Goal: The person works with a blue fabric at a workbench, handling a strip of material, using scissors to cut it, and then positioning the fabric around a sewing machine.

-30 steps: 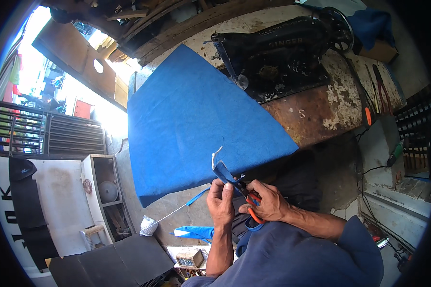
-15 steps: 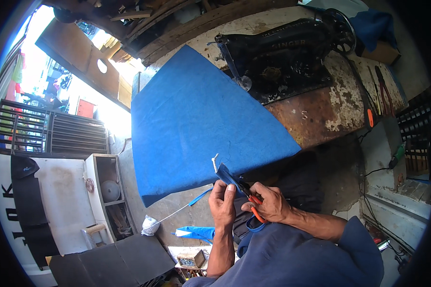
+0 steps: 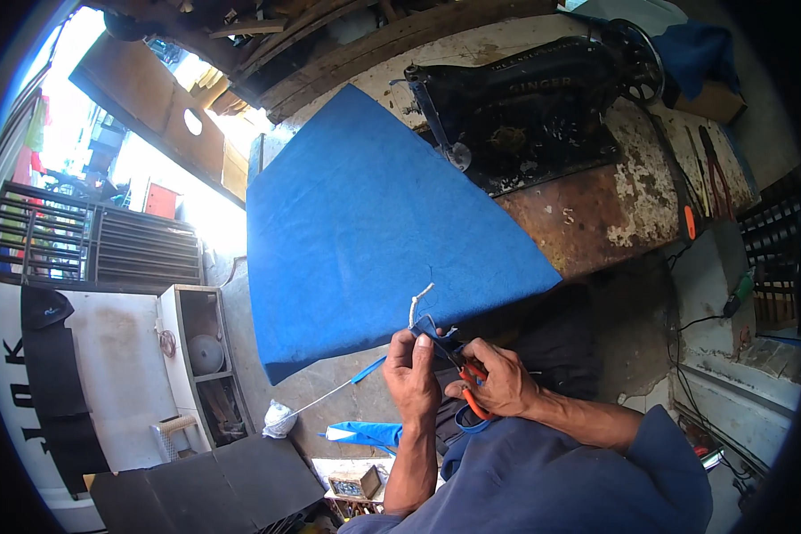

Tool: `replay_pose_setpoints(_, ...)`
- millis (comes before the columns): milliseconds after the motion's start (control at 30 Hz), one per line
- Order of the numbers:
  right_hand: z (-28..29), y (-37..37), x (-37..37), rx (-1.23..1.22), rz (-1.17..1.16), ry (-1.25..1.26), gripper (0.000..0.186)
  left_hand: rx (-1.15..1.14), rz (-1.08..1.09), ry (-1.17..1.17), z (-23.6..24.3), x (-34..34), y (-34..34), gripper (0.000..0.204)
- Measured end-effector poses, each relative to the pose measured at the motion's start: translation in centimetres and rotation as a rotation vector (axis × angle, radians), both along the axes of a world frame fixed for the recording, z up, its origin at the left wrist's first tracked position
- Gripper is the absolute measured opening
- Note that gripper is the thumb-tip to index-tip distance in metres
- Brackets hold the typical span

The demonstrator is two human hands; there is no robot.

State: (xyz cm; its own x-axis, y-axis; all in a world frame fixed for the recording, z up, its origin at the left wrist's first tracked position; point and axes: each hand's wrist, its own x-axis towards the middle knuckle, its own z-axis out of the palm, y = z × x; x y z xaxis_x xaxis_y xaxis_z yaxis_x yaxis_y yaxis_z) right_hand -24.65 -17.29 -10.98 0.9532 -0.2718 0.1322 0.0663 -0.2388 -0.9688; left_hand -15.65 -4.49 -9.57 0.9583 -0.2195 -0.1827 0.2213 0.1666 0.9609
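My left hand [image 3: 409, 383] pinches a narrow dark blue fabric strip [image 3: 427, 329] between thumb and fingers. A white cord [image 3: 414, 310] sticks up from the strip's end. Close beside it, my right hand [image 3: 503, 378] grips scissors [image 3: 474, 402] with orange-red handles, the dark blades pointing toward the strip. My fingers partly hide the blades, so I cannot tell how far apart they are. Beyond both hands, a large blue cloth [image 3: 383, 222] lies spread over the worktable's left part, its near edge hanging close to my fingertips.
A black sewing machine [image 3: 534, 107] stands on the worn worktable [image 3: 570, 214]. Pliers [image 3: 714, 173] lie at the table's right. A blue strap [image 3: 368, 370] with a white string runs to a white bundle [image 3: 279, 418] at left. A shelf unit [image 3: 206, 374] stands farther left.
The strip in my left hand has turned and bent, and its white cord now leans to the right. The scissors have shifted slightly left. The blue cloth stays in place.
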Motion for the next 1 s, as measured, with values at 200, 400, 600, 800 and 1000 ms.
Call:
replay_pose_setpoints(200,-0.1,-0.2,-0.3,0.045,0.033,0.038,0.052,0.047,-0.012,-0.037,-0.4,-0.2,0.1,0.009)
replay_pose_setpoints(400,-0.5,-0.2,-0.1,0.026,-0.004,0.021,0.054,0.067,-0.048,-0.021,0.4,-0.5,-0.2,0.01)
replay_pose_setpoints(600,-0.1,0.0,-0.2,0.106,0.002,0.077,0.055,0.08,-0.062,0.01,0.6,-0.5,-0.1,0.009)
replay_pose_setpoints(800,0.2,-0.1,0.3,0.086,-0.006,0.088,0.055,0.059,-0.104,0.06,0.1,-0.6,0.5,0.01)
replay_pose_setpoints(1000,-0.1,-0.2,0.1,0.111,0.008,0.111,0.05,0.063,-0.14,0.081,0.3,-0.6,0.7,0.01)
